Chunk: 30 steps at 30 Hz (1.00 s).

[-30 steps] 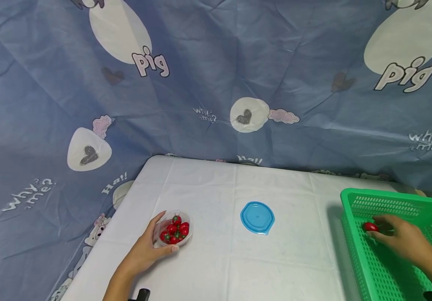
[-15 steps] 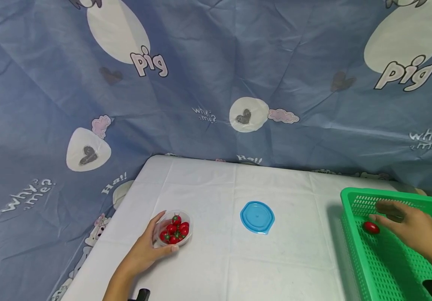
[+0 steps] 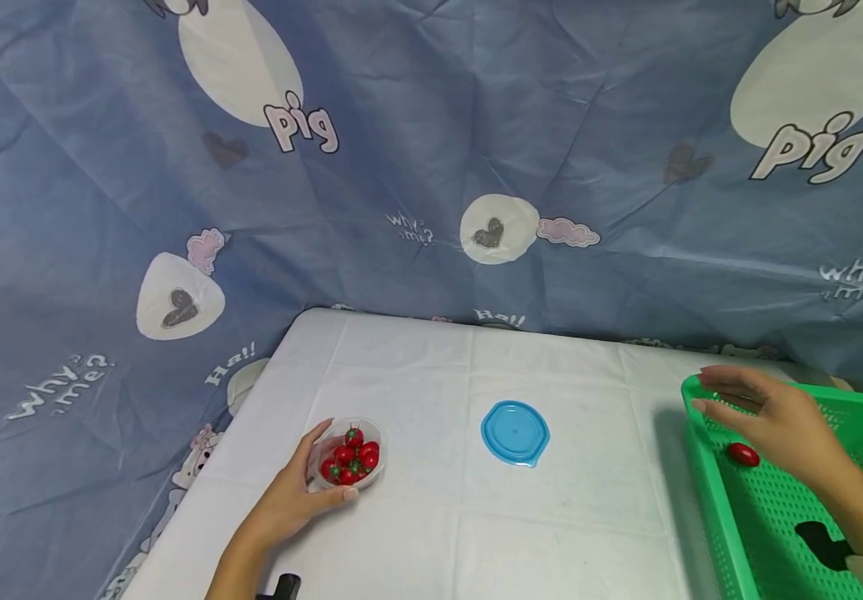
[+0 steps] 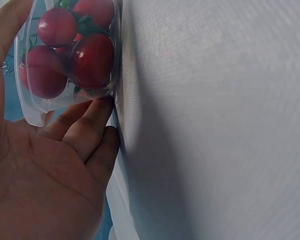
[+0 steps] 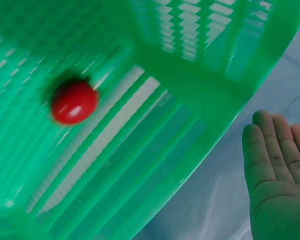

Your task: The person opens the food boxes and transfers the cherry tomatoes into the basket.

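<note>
My left hand (image 3: pixel 288 500) grips a small clear plastic container (image 3: pixel 318 450) on the table, thumb on the near side and fingers round the far side. Several red cherry tomatoes (image 3: pixel 368 458) with green stems lie in it; the left wrist view shows them through the container's wall (image 4: pixel 25 95). Over the left rim of a green basket (image 3: pixel 716 517) hovers my right hand (image 3: pixel 791 425), holding nothing. Its fingers (image 5: pixel 282 155) look straight in the right wrist view. A single cherry tomato (image 3: pixel 743 454) lies on the basket's floor, apart from that hand.
A round blue lid (image 3: pixel 515 433) with a tab lies mid-table, between the container and the basket. White cloth (image 3: pixel 574 517) covers the table. Behind and to the left hangs a blue printed curtain (image 3: pixel 371 250).
My right hand has risen away from the tomato in the basket and shifted left to the rim; the tomato stays on the floor. My left hand and the container have not moved.
</note>
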Tool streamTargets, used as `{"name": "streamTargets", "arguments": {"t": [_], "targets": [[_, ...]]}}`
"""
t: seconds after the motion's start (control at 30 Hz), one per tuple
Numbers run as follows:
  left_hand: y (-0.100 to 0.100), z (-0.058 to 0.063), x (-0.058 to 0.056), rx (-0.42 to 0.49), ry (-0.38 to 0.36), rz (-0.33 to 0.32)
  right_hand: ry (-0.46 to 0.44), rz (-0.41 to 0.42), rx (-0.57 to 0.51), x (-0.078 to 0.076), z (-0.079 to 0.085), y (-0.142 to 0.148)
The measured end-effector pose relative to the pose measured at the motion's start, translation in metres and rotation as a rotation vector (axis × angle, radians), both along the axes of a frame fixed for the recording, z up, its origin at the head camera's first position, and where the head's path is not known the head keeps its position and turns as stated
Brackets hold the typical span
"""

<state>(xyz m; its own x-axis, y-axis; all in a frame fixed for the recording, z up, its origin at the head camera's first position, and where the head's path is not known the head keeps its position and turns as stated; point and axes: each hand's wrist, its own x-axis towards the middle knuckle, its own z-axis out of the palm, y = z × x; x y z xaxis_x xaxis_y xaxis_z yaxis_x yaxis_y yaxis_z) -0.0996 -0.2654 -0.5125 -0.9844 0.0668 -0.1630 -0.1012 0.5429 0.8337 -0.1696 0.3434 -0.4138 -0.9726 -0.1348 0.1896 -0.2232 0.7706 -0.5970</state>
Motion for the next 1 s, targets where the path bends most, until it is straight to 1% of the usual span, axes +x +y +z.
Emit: {"name": "streamTargets", "arguments": {"t": [0.1, 0.33, 0.43, 0.57, 0.67, 0.8, 0.87, 0.93, 1.0], "targets": [[-0.001, -0.001, 0.000, 0.003, 0.002, 0.006, 0.001, 0.047, -0.027, -0.006, 0.001, -0.017], [-0.001, -0.004, -0.001, 0.038, 0.009, -0.007, 0.015, 0.213, -0.080, -0.016, 0.004, -0.057], [-0.001, -0.003, 0.000, 0.037, 0.005, 0.000, 0.020, 0.244, -0.075, -0.021, 0.006, -0.073], [0.000, -0.001, -0.001, 0.017, 0.006, 0.013, 0.048, 0.291, -0.030, -0.026, 0.010, -0.088], [0.000, 0.000, -0.001, 0.010, 0.006, 0.015, 0.060, 0.341, -0.004, -0.029, 0.015, -0.096], [0.000, 0.000, 0.000, 0.010, 0.007, 0.013, 0.059, 0.400, -0.004, -0.029, 0.019, -0.110], [0.000, 0.001, 0.001, 0.016, 0.004, 0.013, 0.058, 0.420, 0.002, -0.029, 0.019, -0.117], [0.005, 0.011, 0.003, 0.022, -0.003, 0.017, 0.054, 0.440, 0.004, -0.031, 0.019, -0.124], [0.007, 0.013, 0.004, 0.017, -0.010, 0.024, 0.053, 0.464, 0.006, -0.032, 0.018, -0.131]]}}
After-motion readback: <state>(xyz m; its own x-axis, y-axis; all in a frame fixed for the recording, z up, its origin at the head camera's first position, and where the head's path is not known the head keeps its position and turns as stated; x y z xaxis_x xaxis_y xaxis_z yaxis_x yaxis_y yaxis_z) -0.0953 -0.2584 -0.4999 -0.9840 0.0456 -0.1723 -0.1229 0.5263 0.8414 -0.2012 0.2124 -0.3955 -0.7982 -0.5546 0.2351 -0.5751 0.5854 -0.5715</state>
